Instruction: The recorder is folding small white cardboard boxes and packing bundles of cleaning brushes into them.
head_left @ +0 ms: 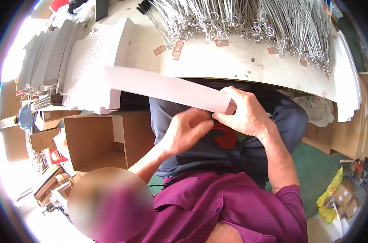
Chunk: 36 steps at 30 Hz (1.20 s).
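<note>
A long, narrow white cardboard box [167, 87] slants over my lap, from the stack at the left down to my right hand. My right hand [249, 111] is closed around its near right end, the thumb on the near side and the fingers over the far edge. A folded end flap shows beside the palm. Just below the box, my left hand [188, 131] has its fingers half bent and the thumb apart from them. Nothing shows in it. Between my thighs lies a red object [224, 137], partly hidden.
Many flat white boxes [90, 65] stand in rows at the table's left. Bundles of metal rods with ring ends [249, 26] lie along the back of the white table [147, 60]. An open brown carton [95, 139] stands left of my legs. White sheets [346, 77] hang at the right.
</note>
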Each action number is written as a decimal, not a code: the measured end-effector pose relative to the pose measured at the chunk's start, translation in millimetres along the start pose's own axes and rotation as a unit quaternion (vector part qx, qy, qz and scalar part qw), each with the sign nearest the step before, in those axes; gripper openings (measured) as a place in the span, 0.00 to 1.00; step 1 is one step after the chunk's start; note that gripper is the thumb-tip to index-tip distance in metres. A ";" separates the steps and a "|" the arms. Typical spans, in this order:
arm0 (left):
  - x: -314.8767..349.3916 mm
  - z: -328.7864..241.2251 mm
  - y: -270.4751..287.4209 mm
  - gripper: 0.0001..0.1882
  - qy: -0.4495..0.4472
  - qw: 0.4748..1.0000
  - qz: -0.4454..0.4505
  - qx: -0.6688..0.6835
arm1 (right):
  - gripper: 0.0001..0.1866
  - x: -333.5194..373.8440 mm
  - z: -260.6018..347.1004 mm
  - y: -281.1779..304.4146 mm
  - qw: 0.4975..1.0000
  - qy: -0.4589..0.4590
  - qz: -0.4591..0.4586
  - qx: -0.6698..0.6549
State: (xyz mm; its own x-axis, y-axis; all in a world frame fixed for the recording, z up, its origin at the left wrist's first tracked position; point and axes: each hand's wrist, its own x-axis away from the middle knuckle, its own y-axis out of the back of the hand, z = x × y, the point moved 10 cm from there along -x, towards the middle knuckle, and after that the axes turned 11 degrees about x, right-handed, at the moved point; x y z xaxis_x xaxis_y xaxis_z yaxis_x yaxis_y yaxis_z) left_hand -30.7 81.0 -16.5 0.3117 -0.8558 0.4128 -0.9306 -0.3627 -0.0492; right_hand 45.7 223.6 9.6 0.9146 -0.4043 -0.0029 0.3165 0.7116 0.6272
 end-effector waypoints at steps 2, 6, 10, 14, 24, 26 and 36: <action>27.2 -24.2 -5.0 0.17 -0.127 0.975 -0.004 -0.181 | 0.22 0.5 2.6 2.0 0.996 0.006 0.053 0.068; 46.9 -106.6 -25.6 0.30 -0.405 0.799 -0.039 -0.442 | 0.20 2.9 3.5 -3.1 0.982 -0.018 0.124 0.139; -0.1 -72.4 -27.7 0.36 -0.283 0.811 0.034 -0.512 | 0.18 8.1 21.5 -12.3 0.975 0.024 0.172 0.135; -13.2 -41.4 -25.0 0.24 -0.245 0.836 0.057 -0.487 | 0.24 7.9 26.6 -17.5 0.970 0.061 0.157 0.176; -5.1 -41.2 7.9 0.26 -0.179 0.895 -0.014 -0.407 | 0.27 5.5 27.0 99.6 0.935 0.063 -0.118 0.328; -7.8 -39.1 8.0 0.26 -0.177 0.898 -0.010 -0.402 | 0.20 14.2 -8.4 113.2 0.952 -0.018 -0.154 0.265; -18.1 -23.8 -7.9 0.23 -0.144 0.904 -0.023 -0.402 | 0.08 14.5 10.4 26.0 0.977 0.053 -0.199 0.056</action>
State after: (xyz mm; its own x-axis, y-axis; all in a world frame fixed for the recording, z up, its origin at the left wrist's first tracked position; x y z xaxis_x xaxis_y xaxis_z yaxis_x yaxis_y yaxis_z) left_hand -33.5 108.1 -1.9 0.2828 -0.9493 0.1372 -0.7179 -0.1146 0.6866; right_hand 64.5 230.3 33.9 0.7478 -0.5697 -0.3410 0.6280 0.4403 0.6417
